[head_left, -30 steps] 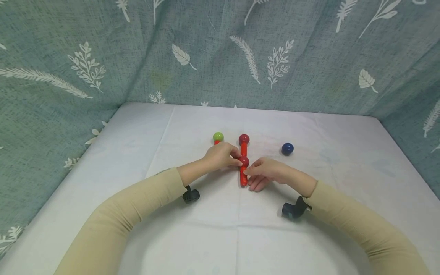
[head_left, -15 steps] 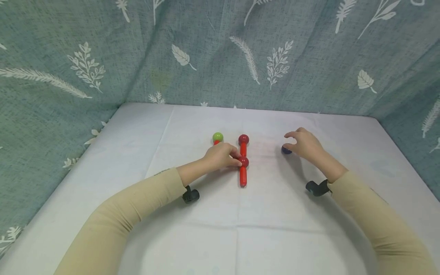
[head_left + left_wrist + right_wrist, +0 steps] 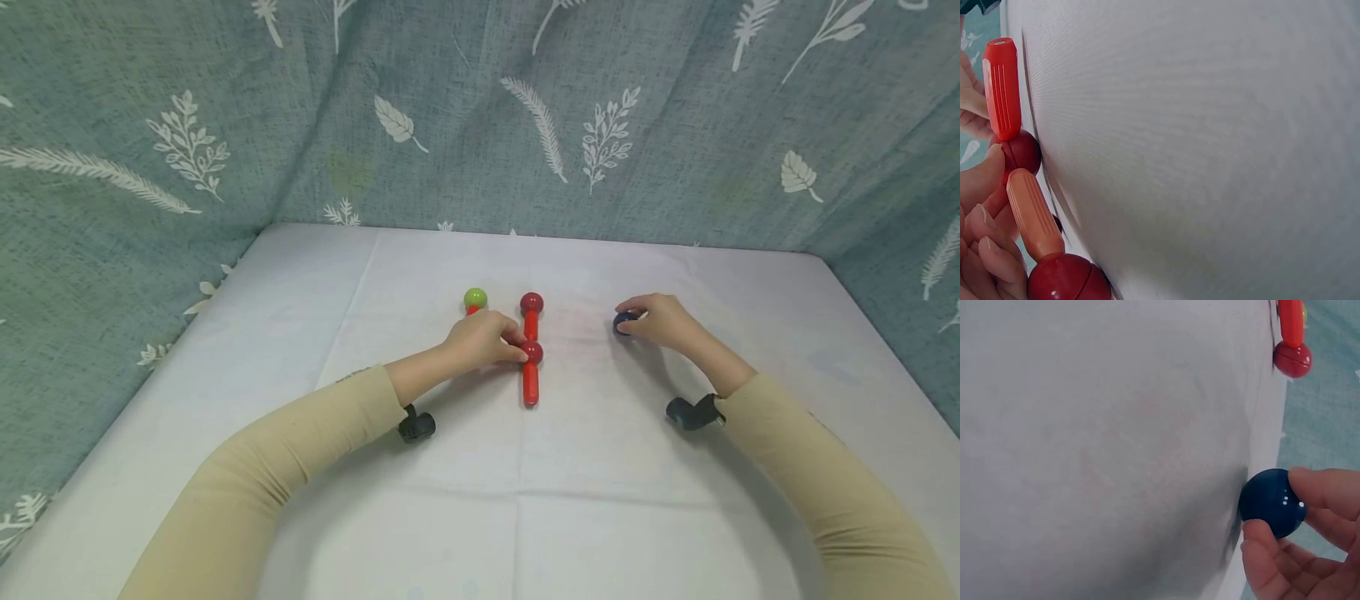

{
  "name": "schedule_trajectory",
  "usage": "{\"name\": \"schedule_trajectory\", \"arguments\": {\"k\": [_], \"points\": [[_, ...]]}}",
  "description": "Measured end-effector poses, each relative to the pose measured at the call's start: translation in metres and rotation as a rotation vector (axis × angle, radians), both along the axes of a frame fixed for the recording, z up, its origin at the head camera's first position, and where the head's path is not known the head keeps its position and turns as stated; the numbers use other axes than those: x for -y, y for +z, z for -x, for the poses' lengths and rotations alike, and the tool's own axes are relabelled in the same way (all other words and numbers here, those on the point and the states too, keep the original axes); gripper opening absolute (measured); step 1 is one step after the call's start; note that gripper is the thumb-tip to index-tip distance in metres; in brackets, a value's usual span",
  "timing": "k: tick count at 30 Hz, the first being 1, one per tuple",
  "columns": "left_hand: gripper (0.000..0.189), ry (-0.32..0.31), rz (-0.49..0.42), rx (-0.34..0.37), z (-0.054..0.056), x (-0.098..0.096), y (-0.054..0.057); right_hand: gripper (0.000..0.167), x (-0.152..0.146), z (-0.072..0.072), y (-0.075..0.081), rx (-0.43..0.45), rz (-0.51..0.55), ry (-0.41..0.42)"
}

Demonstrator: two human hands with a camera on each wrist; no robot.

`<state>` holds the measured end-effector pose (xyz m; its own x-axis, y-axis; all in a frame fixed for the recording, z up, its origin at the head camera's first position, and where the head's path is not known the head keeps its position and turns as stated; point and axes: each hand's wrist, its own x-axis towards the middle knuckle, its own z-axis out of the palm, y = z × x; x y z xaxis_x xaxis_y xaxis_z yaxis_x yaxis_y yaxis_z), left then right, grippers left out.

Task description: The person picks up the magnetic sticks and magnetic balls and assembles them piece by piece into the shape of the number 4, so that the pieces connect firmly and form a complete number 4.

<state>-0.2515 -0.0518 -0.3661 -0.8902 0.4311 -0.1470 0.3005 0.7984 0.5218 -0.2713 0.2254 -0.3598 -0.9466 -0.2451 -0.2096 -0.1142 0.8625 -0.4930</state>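
Observation:
With thumb and fingers, my left hand (image 3: 480,340) pinches a dark red ball (image 3: 533,352) in the middle of a toy structure. One red ridged rod (image 3: 531,385) points from that ball toward me; another red rod (image 3: 531,325) runs back to a second dark red ball (image 3: 532,303). The left wrist view shows an orange rod (image 3: 1035,215) leading from the pinched ball to another red ball (image 3: 1066,281), both hidden under the hand in the head view. Further right, my right hand (image 3: 663,323) pinches a glossy dark blue ball (image 3: 1272,501) close over the table.
Behind my left hand, a green ball (image 3: 476,298) sits on a red rod (image 3: 472,311), partly covered by the hand. White cloth covers the table (image 3: 450,533). A teal leaf-patterned curtain (image 3: 465,167) hangs along the back. Black wrist cameras (image 3: 417,427) hang below both sleeves.
My right hand has left the near red rod, moved right and back to the blue ball, and closed its fingers on it. The left hand stays on the red ball.

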Motion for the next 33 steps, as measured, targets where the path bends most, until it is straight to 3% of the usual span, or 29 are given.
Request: {"name": "schedule_trajectory", "arguments": {"k": [5, 8, 17, 23, 27, 33], "points": [[0.020, 0.000, -0.001, -0.003, -0.001, 0.000, 0.000, 0.043, 0.002, -0.006, -0.001, 0.002, 0.011, -0.003], [0.020, 0.000, 0.002, -0.005, -0.001, 0.000, 0.000, 0.042, 0.012, -0.017, 0.001, -0.013, 0.025, 0.036], [0.020, 0.008, 0.009, -0.001, 0.000, -0.001, 0.001, 0.037, 0.059, -0.075, 0.003, -0.031, 0.060, 0.306], [0.021, 0.008, 0.012, -0.003, 0.001, -0.001, 0.000, 0.032, 0.075, -0.100, -0.003, -0.041, 0.083, 0.425], [0.022, 0.005, 0.012, -0.007, 0.001, -0.001, 0.000, 0.031, 0.085, -0.110, -0.008, -0.095, 0.090, 0.485], [0.021, -0.001, 0.012, -0.015, 0.001, -0.001, 0.000, 0.029, 0.093, -0.118, -0.014, -0.267, 0.101, 0.569]]}}
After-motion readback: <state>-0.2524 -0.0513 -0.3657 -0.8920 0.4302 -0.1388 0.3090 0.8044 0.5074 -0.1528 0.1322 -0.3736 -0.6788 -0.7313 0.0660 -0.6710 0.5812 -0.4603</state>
